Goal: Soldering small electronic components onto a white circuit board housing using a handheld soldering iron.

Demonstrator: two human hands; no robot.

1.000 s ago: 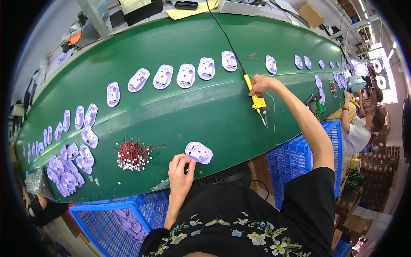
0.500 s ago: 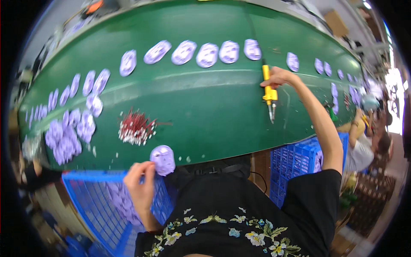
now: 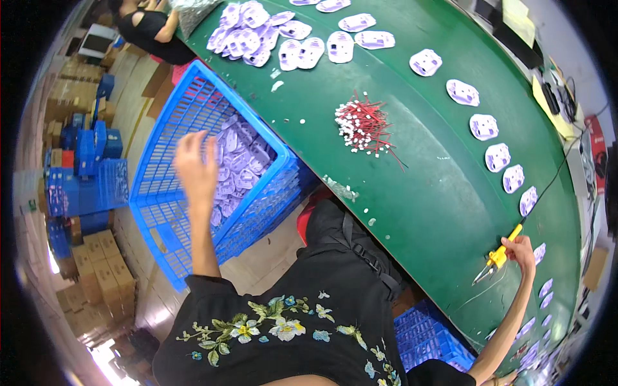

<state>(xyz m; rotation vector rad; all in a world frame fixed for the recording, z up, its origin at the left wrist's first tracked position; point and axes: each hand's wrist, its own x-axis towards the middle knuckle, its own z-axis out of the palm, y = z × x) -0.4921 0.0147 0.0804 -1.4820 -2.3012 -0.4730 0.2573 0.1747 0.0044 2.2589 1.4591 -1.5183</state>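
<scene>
Over the blue plastic crate (image 3: 168, 109) at left is my left hand (image 3: 196, 168), slightly smeared by motion. Its fingers look spread, with nothing visible in them. Many lilac oval plastic parts (image 3: 235, 157) lie heaped in the crate below. At right, my right hand (image 3: 520, 252) grips a yellow soldering iron (image 3: 499, 255) over the green table, its metal tip pointing down and left. A dark cord runs from the iron's back end toward the far edge. Between my hands, a pile of short red wires with white connectors (image 3: 364, 125) rests on the table.
Several lilac parts form a row along the green table (image 3: 412, 193), and a heap of them (image 3: 244, 32) sits at its far left. Another blue crate (image 3: 428, 341) stands below the table's near edge. A co-worker (image 3: 151, 32) is at upper left; cardboard boxes (image 3: 100, 264) stack on the floor.
My view has turned to the left. My left hand has moved from the table edge to over the crate and no longer holds a lilac part. My right hand keeps the soldering iron.
</scene>
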